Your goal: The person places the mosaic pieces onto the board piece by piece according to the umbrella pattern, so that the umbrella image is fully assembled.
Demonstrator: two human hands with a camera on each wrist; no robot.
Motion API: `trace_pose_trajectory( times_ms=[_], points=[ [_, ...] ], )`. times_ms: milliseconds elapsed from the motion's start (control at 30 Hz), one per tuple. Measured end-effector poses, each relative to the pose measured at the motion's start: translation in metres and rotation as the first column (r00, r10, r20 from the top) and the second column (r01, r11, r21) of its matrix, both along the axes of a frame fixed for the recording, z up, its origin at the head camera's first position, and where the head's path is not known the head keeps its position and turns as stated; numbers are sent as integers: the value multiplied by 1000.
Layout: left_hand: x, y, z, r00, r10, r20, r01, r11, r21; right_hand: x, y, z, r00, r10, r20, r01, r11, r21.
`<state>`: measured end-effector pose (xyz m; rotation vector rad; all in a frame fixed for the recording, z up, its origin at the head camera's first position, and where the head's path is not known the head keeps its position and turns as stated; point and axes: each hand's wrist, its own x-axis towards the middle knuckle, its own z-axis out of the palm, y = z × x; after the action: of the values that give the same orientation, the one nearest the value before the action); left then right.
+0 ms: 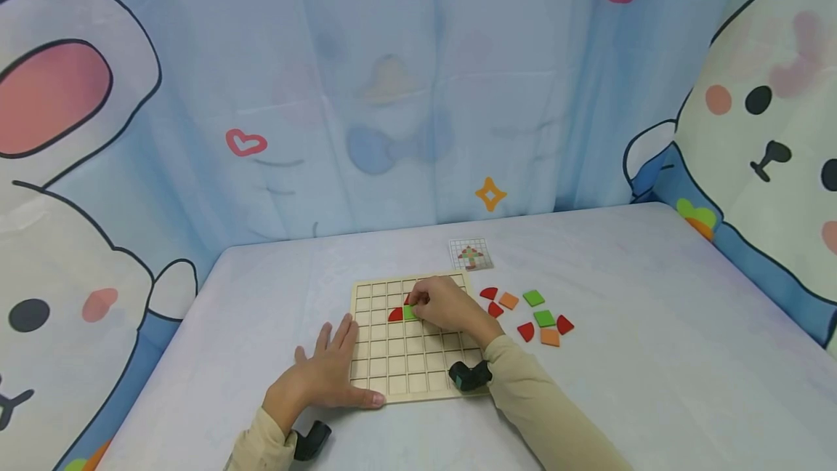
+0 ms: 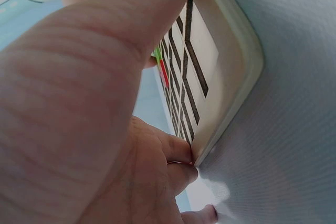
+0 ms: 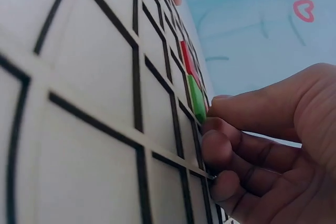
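A pale wooden grid board (image 1: 397, 365) lies on the table. My left hand (image 1: 323, 376) rests at its near left corner, fingers spread along the left edge and thumb at the front edge. On the board, a red quarter-round tile (image 1: 395, 315) sits beside a green square tile (image 1: 409, 312); both show in the right wrist view. My right hand (image 1: 447, 304) reaches over the board with fingers curled. Its thumb and forefinger pinch another red tile (image 1: 407, 299), mostly hidden by the fingertips, just behind the green one.
Right of the board lie loose red quarter-round tiles (image 1: 526, 331), green tiles (image 1: 544, 318) and orange tiles (image 1: 550, 338). A gridded pattern card (image 1: 471, 254) lies behind the board. Dark wrist devices (image 1: 469, 376) are on both wrists. A printed curtain (image 1: 405, 187) hangs behind the white-covered table.
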<state>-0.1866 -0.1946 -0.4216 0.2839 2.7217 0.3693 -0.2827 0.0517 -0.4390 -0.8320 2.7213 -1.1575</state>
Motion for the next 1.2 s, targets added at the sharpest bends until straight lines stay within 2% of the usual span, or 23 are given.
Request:
trace_pose_trajectory(
  times_ms=[233,567,800,933,1033,1200],
  points=[
    [0,-2,-3,1000,-9,-2,9,1000,16,-2,12,10,999,18,40,-18,1000,-17],
    [-5,-4,-10,1000,-15,-6,15,999,36,-12,44,20,1000,-30,10,31,998,-63],
    [-1,1,0,1000,0,-8,0,1000,11,-16,65,22,995,-89,33,91,994,-67],
    [0,1,1,1000,2,-8,-2,1000,12,-17,76,24,990,-133,54,135,991,-25],
    [0,1,1,1000,2,-9,-2,1000,14,-17,82,25,986,-164,39,162,986,48],
    [0,1,1,1000,2,-5,-1,1000,18,-18,92,25,967,-231,110,212,963,167]
  ],
)
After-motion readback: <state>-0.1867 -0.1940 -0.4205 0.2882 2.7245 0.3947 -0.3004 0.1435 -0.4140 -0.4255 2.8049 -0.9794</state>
